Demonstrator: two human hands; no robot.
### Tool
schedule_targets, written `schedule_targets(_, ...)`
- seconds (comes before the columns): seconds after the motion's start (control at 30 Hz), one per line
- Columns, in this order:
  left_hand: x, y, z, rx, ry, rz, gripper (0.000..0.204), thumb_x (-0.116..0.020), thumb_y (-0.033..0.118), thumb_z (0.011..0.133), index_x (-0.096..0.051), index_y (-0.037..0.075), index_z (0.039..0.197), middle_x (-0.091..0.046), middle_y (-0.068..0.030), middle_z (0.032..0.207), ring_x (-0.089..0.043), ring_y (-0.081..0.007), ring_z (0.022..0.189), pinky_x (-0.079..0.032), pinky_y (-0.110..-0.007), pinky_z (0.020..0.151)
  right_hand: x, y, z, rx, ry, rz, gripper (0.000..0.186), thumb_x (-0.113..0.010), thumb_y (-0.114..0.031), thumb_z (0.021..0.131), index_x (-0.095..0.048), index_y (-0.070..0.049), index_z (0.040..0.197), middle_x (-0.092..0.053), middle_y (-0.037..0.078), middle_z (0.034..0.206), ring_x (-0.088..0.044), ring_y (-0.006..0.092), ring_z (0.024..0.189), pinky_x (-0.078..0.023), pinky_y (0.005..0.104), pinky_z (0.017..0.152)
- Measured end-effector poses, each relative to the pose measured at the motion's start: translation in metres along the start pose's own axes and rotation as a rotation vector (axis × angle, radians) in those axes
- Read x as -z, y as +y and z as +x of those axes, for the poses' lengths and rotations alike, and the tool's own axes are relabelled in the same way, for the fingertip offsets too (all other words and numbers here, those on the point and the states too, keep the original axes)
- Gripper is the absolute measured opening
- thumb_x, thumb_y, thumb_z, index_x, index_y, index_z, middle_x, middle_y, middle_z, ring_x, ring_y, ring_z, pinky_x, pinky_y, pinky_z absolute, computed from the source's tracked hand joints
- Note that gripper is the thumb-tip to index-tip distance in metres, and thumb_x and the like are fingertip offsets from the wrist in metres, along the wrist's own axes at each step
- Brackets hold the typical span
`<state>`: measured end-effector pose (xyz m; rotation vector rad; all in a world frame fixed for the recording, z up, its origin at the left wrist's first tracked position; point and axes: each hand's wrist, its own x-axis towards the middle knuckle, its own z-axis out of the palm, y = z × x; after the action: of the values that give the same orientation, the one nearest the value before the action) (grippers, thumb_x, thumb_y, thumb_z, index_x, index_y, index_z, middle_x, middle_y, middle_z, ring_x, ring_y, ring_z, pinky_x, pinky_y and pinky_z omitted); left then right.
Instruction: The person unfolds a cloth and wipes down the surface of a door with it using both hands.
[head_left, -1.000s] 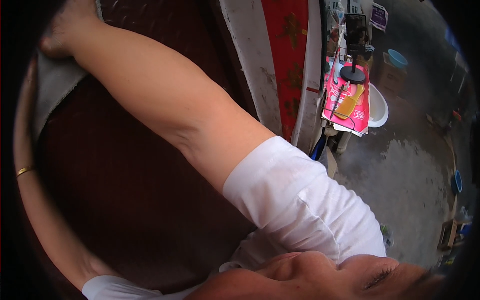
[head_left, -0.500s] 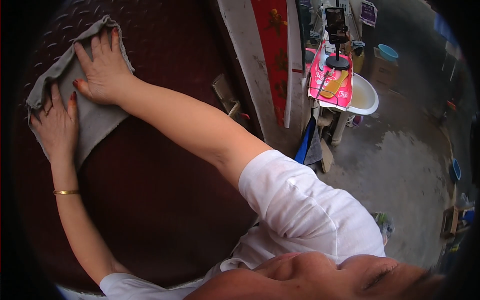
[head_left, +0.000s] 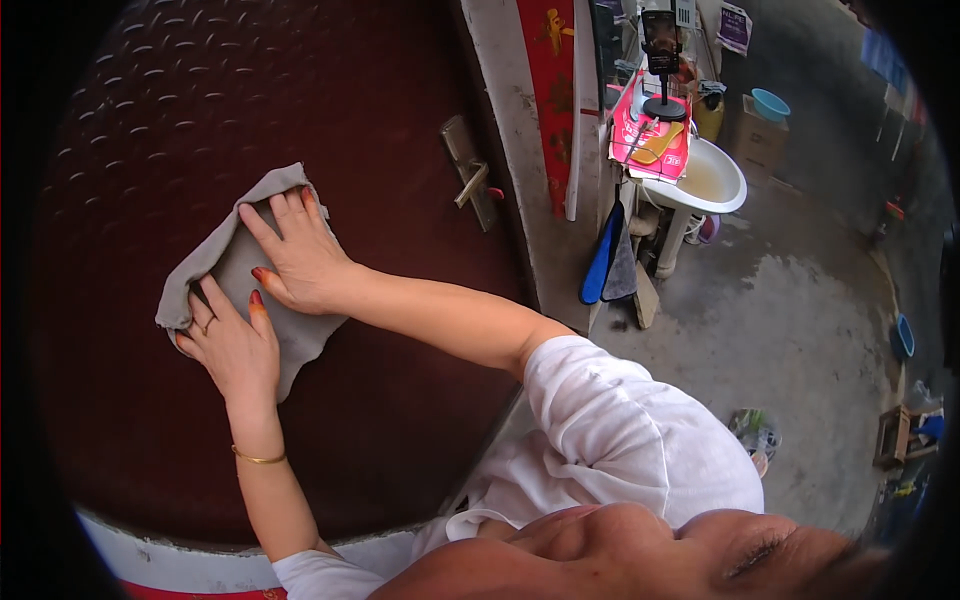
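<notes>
We find the grey cloth [head_left: 303, 340] spread against the dark red door [head_left: 385, 410], to the left of the handle [head_left: 471, 182]. Both hands lie flat on it, apart from each other, fingers spread: the left hand [head_left: 236, 352] on its lower-left part, the right hand [head_left: 306, 262] farther up and right. The cloth's upper edge is folded over, and some fingertips [head_left: 308, 196] reach up to that fold; we cannot tell whether they go under it. The palms are hidden from us, as is the patch of door behind the cloth. On the left hand we make out a ring [head_left: 208, 325], and a gold bracelet [head_left: 260, 459] circles the wrist.

The right arm [head_left: 450, 310] comes out of a white sleeve [head_left: 610, 395]; the other sleeve [head_left: 325, 577] is partly cut off at the lower edge, beside the person's head [head_left: 620, 555]. The door's left side fades into the dark rim, so we cannot see where it ends.

Past the door frame [head_left: 503, 90], a phone [head_left: 661, 40] stands on a mount [head_left: 664, 108] above a pink sheet [head_left: 625, 128], its screen too small to read. A flat yellow thing [head_left: 655, 147], hard to make out, lies on the sheet, which hides part of the sink [head_left: 735, 192]. Farther off, a blue basin [head_left: 770, 104] sits on a box [head_left: 757, 142]. Things at the far right are too dim for us to name.
</notes>
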<state>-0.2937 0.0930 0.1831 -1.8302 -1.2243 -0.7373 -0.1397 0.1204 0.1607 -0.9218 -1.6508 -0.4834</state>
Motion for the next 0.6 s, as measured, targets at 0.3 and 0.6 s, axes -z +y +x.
schedule_targets(0.3, 0.01, -0.035, 0.009, 0.189, 0.224, 0.037, 0.056, -0.047, 0.03, 0.091, -0.03, -0.001, 0.134, -0.036, -0.0319, 0.137, -0.04, -0.0445, 0.124, -0.015, -0.066, 0.102, -0.029, -0.043, 0.045, 0.053, 0.155, 0.092, 0.073, -0.063, -0.02, 0.076, -0.032, -0.003, 0.139, -0.02, 0.036, 0.139, -0.013, 0.0539, 0.133, -0.005, 0.0656, 0.108)
schedule_targets(0.6, -0.023, -0.13, 0.104, 0.239, 0.421, 0.518, 0.057, -0.035, 0.05, 0.094, -0.032, 0.013, 0.138, -0.041, -0.0187, 0.139, -0.046, -0.0379, 0.121, -0.025, -0.066, 0.097, -0.068, -0.04, 0.159, 0.216, 0.433, 0.097, 0.072, -0.057, -0.044, 0.075, -0.046, -0.004, 0.134, -0.038, 0.037, 0.132, -0.02, 0.0546, 0.131, 0.006, 0.0684, 0.106)
